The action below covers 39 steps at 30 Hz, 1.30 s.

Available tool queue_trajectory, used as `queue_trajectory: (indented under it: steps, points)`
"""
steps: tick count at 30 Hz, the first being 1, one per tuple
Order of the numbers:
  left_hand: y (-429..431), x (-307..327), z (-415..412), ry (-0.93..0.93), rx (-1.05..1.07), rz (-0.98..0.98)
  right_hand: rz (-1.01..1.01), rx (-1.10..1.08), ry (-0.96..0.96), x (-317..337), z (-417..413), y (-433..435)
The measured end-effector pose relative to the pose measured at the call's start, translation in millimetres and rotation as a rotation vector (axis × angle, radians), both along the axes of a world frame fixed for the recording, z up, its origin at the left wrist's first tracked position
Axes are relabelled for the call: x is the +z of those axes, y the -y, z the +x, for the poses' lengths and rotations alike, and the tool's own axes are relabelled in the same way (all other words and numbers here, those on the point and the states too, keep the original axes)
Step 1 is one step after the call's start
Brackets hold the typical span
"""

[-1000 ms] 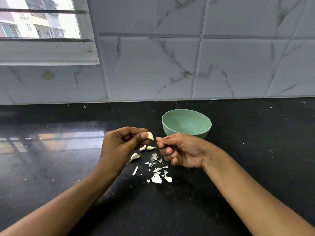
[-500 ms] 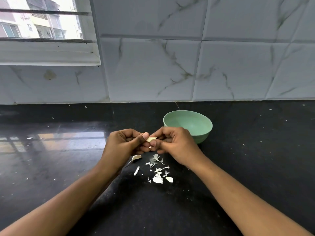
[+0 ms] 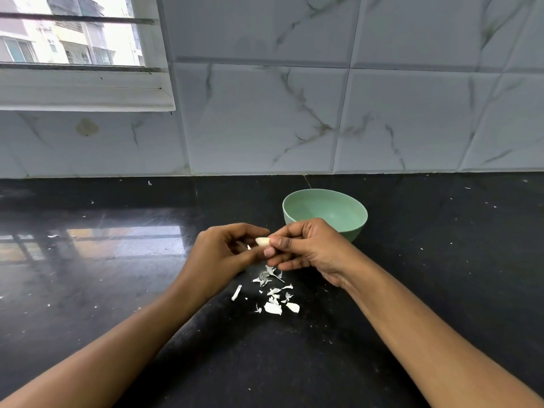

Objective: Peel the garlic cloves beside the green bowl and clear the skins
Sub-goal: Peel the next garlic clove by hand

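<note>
A pale garlic clove (image 3: 262, 241) sits between the fingertips of both hands, just in front of the green bowl (image 3: 312, 201). My right hand (image 3: 306, 248) pinches its right end with thumb and fingers. My left hand (image 3: 223, 254) curls around its left end. Several white garlic skins (image 3: 273, 298) lie scattered on the black counter (image 3: 117, 275) below the hands. The bowl looks empty. Other cloves on the counter are hidden behind my hands.
A marble-tiled wall (image 3: 323, 113) runs behind the counter, with a window (image 3: 73, 39) at the upper left. Small white flecks dot the counter on both sides.
My right hand came up from the counter and closed on the clove held by my left hand. Both hands now grip it together near the bowl.
</note>
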<state>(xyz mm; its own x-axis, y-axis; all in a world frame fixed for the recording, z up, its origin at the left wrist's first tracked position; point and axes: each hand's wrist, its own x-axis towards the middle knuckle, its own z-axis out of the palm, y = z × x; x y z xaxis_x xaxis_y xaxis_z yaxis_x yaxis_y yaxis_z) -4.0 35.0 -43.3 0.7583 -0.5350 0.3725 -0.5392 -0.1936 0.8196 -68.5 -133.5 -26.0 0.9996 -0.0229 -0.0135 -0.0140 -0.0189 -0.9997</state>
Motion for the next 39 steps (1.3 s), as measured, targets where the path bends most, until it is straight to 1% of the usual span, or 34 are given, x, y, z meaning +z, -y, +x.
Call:
queue_trajectory:
  steps: [3,5,8,10,12,14,15,16,19,22,24,26,28,30,32,36,39]
  points:
    - [0,0,-1,0.062,-0.015,0.006,-0.009,0.028,-0.017,0,-1,-1]
    - [-1,0,1,0.034,-0.068,0.006,-0.022,0.051,-0.032,1,-1,0]
    - [-4,1,3,-0.029,-0.183,-0.017,0.009,0.101,-0.081,3,-3,3]
    - [-5,-1,3,0.028,-0.215,-0.017,0.041,0.138,-0.127,5,-3,6]
    - [-7,-2,3,0.121,-0.217,-0.024,0.071,0.179,-0.168,6,-4,7]
    - [-7,-2,2,0.175,-0.196,-0.063,0.112,0.212,-0.196,7,-3,8]
    - [-6,-1,0,0.157,-0.178,-0.089,0.129,0.220,-0.204,7,-3,8]
    - [-4,0,-1,0.092,-0.168,-0.135,0.143,0.222,-0.209,8,-3,8]
    - [1,2,-5,-0.172,-0.162,-0.256,0.169,0.211,-0.213,7,-2,6]
    - [4,3,-6,-0.370,-0.127,-0.300,0.176,0.193,-0.199,5,-1,6]
    - [5,2,-6,-0.536,-0.115,-0.318,0.152,0.179,-0.169,5,-2,5]
    - [4,3,-5,-0.679,-0.144,-0.329,0.119,0.158,-0.124,4,-2,5]
    - [4,3,-2,-0.774,-0.187,-0.342,0.081,0.139,-0.081,3,-2,5]
    - [3,3,0,-0.823,-0.217,-0.348,0.031,0.123,-0.050,3,-1,6]
    - [2,2,1,-0.819,-0.202,-0.344,-0.022,0.100,-0.036,4,-2,6]
    - [5,-2,0,-0.719,-0.126,-0.309,-0.143,0.019,-0.030,4,-4,6]
    - [4,-1,2,-0.648,-0.084,-0.331,-0.211,-0.076,0.011,5,-3,7]
